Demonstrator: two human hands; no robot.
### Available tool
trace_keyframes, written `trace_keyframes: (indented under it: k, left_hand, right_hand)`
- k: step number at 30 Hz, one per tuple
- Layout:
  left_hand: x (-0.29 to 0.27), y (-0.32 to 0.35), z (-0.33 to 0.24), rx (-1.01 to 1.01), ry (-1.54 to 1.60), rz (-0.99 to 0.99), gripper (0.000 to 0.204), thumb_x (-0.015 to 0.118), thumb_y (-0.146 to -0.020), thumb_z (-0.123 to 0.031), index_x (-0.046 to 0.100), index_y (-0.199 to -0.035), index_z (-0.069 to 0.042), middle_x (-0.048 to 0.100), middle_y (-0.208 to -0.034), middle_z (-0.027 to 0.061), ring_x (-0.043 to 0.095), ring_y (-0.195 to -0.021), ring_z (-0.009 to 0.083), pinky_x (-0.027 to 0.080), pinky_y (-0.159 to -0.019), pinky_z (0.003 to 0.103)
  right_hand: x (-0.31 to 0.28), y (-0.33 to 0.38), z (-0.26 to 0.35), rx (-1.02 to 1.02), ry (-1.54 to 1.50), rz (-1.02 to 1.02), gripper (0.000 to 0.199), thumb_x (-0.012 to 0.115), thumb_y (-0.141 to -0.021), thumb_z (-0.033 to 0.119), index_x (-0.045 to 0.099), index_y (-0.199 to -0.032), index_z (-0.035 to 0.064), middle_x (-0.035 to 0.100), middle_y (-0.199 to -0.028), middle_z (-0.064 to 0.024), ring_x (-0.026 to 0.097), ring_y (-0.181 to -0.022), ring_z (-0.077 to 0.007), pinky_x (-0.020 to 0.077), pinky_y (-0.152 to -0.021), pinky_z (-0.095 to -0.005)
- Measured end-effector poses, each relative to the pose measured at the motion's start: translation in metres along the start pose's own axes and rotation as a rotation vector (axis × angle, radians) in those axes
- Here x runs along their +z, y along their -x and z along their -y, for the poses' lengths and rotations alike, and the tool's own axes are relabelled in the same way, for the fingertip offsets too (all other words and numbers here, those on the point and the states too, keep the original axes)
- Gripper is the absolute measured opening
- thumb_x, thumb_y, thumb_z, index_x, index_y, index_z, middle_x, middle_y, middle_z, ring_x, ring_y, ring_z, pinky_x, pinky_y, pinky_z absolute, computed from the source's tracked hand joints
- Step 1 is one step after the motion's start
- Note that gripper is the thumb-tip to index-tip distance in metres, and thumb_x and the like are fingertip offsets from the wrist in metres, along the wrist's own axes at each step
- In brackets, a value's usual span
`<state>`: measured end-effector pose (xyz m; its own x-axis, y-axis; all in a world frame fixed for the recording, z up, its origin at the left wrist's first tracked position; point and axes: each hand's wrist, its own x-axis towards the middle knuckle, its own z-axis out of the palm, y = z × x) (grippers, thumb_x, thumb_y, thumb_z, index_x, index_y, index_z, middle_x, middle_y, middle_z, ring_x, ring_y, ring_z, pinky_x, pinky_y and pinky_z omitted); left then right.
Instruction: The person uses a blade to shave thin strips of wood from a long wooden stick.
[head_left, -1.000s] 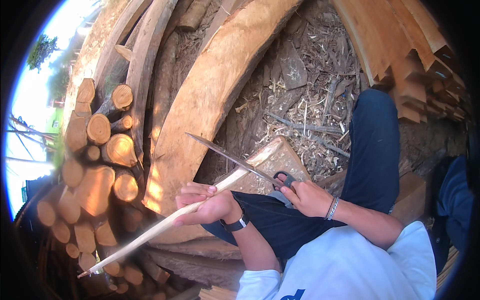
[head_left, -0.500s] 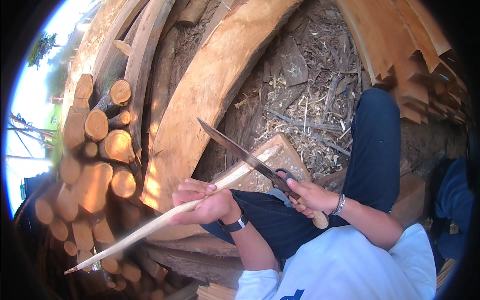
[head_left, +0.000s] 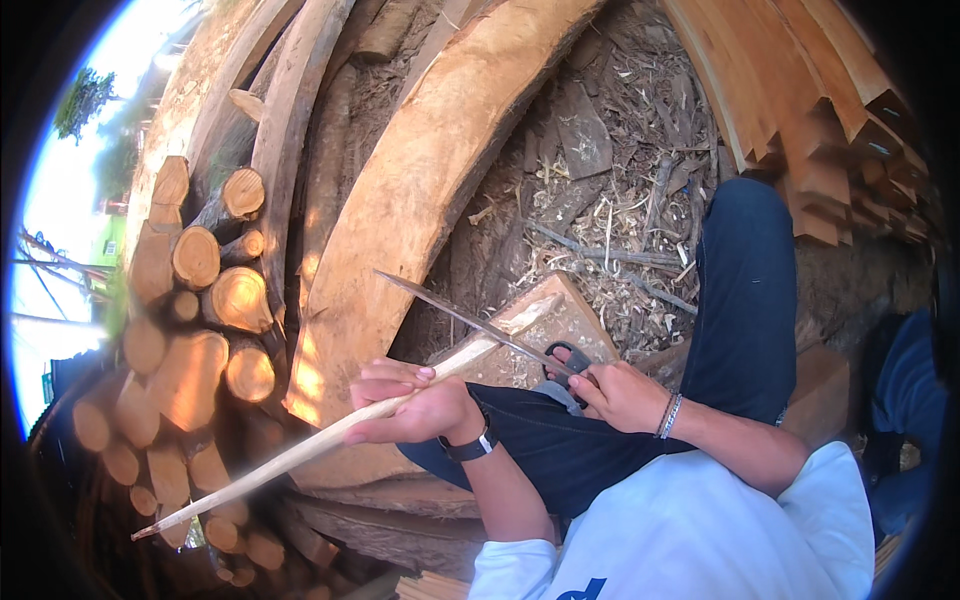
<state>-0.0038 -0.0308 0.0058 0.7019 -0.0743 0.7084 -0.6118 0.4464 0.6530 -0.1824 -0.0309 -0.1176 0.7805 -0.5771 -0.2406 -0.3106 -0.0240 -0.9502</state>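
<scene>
My left hand (head_left: pixel 420 405) is closed around a long, peeled, pale wooden stick (head_left: pixel 290 455), which tapers toward its lower-left end. The stick's upper end lies on a flat wooden block (head_left: pixel 575 310). In my right hand (head_left: pixel 628 397) is a machete, its handle hidden by my fingers. Its narrow dark blade (head_left: pixel 455 312) points up and left, crossing the stick near its upper end; whether it touches the wood I cannot tell. Beside my right hand, over my thigh, is a black loop-shaped thing (head_left: pixel 572 358), partly hidden.
A broad curved plank (head_left: pixel 420 180) runs beyond my hands. Cut logs (head_left: pixel 238 298) are stacked at the left, and sawn beams (head_left: pixel 815 150) at the upper right. Bark and shavings (head_left: pixel 640 220) cover the ground ahead. Another person's blue-clad leg (head_left: pixel 905 400) shows at the right edge.
The machete has turned from showing its broad side to nearly edge-on. Its tip has moved left and down, and my right hand now covers the handle. My left hand keeps its hold.
</scene>
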Motion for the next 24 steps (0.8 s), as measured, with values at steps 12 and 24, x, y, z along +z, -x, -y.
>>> trace_keyframes:
  k: [12, 24]
  left_hand:
    - [-0.006, -0.005, 0.003, -0.012, 0.042, 0.038, 0.064, 0.015, -0.095, -0.062, 0.029, -0.057, -0.013, 0.026, -0.042, -0.0005, 0.026, -0.034, 0.0091, 0.025, -0.039, 0.019]
    - [-0.005, -0.005, 0.002, -0.012, 0.028, 0.039, 0.063, 0.017, -0.096, -0.061, 0.029, -0.057, -0.012, 0.027, -0.043, -0.0003, 0.028, -0.035, 0.0099, 0.026, -0.039, 0.019]
  right_hand:
    - [0.005, -0.003, -0.004, 0.192, -0.603, 0.246, 0.058, 0.034, -0.097, 0.053, 0.048, -0.072, 0.0019, 0.052, -0.058, -0.0118, 0.051, -0.046, -0.0235, 0.0440, -0.049, -0.0357]
    - [0.004, 0.013, 0.032, -0.090, -0.045, 0.056, 0.054, 0.036, -0.099, 0.039, 0.058, -0.074, -0.0042, 0.059, -0.072, -0.0302, 0.056, -0.085, -0.0450, 0.0411, -0.087, -0.0477]
